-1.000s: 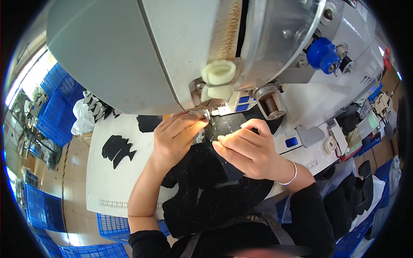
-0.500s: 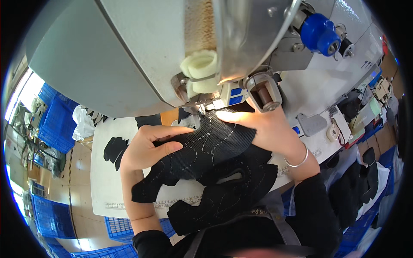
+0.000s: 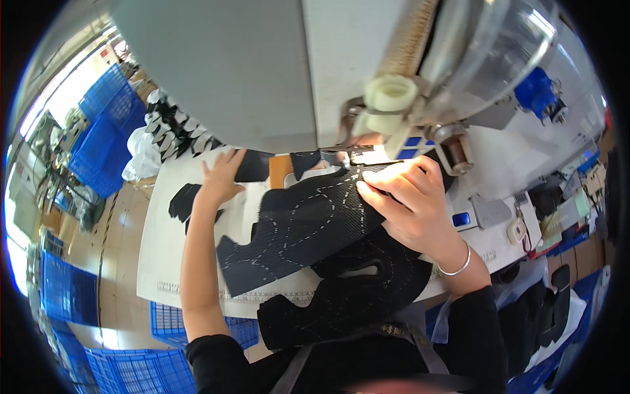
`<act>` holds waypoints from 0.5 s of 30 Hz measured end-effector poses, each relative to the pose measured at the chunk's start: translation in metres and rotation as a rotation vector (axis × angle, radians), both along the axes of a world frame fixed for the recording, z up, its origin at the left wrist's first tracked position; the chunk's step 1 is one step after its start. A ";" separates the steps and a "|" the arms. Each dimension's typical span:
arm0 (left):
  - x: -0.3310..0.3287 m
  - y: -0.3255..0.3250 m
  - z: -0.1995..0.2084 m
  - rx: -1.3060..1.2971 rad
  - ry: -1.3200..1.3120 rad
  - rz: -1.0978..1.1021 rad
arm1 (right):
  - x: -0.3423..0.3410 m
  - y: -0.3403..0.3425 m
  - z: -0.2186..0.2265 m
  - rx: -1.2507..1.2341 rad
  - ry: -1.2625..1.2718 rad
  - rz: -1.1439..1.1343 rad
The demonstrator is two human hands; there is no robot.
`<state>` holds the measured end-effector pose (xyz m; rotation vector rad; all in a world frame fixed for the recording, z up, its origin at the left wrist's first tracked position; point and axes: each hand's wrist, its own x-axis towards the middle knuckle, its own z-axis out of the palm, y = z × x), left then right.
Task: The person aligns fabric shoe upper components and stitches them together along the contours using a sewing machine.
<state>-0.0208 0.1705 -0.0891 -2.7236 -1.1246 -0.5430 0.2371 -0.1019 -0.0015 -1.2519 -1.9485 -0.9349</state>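
A black mesh fabric piece [image 3: 298, 220] with white dashed lines lies on the white sewing table [image 3: 157, 243], its far end beside the needle area of the sewing machine [image 3: 367, 141]. My right hand [image 3: 410, 200] pinches it near that end with thumb and fingers. My left hand [image 3: 222, 177] is off the fabric, fingers spread, beside a dark flat piece [image 3: 251, 167] at the table's far left. A second black cut piece [image 3: 354, 295] with a slot in it hangs partly over the near edge, toward my lap.
Stacked black scraps [image 3: 184, 202] lie at the left, near an orange-brown piece [image 3: 280, 172]. The machine's grey head [image 3: 223, 72] fills the upper view. Blue crates [image 3: 72, 285] stand on the floor at left. Black pieces [image 3: 535, 322] are piled at lower right.
My left hand has let go of the mesh fabric and moved away to the far left, opening. The fabric lies turned and more spread out. My right hand stays on it; the view has shifted.
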 end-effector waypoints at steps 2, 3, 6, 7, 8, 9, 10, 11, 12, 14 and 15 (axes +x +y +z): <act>-0.012 0.021 -0.037 -0.031 -0.014 -0.020 | -0.004 -0.002 0.000 -0.016 0.013 0.022; -0.017 0.028 -0.045 -0.070 -0.028 -0.078 | -0.004 -0.001 -0.001 -0.028 0.028 0.041; -0.001 0.019 -0.037 -0.285 0.007 -0.090 | 0.000 -0.002 -0.004 -0.049 0.036 0.031; -0.003 0.015 -0.035 -0.287 0.005 -0.088 | 0.001 -0.002 -0.004 -0.049 0.033 0.026; -0.006 0.009 -0.035 -0.238 -0.062 -0.133 | 0.002 -0.003 -0.002 -0.055 0.030 0.036; -0.010 0.003 -0.034 -0.189 -0.128 -0.178 | 0.000 -0.005 0.000 -0.058 0.030 0.039; -0.014 -0.002 -0.031 -0.191 -0.126 -0.176 | -0.001 -0.006 0.004 -0.079 0.020 0.010; -0.019 -0.007 -0.028 -0.204 -0.269 -0.167 | -0.003 -0.007 0.006 -0.101 0.010 -0.018; -0.024 -0.012 -0.025 -0.216 -0.410 -0.157 | -0.006 -0.009 0.007 -0.103 0.015 -0.014; -0.035 -0.022 -0.005 -0.597 -0.684 -0.150 | -0.011 -0.020 0.006 -0.053 -0.051 0.127; -0.040 -0.028 0.006 -0.983 -0.953 -0.127 | -0.013 -0.029 0.000 -0.020 -0.122 0.186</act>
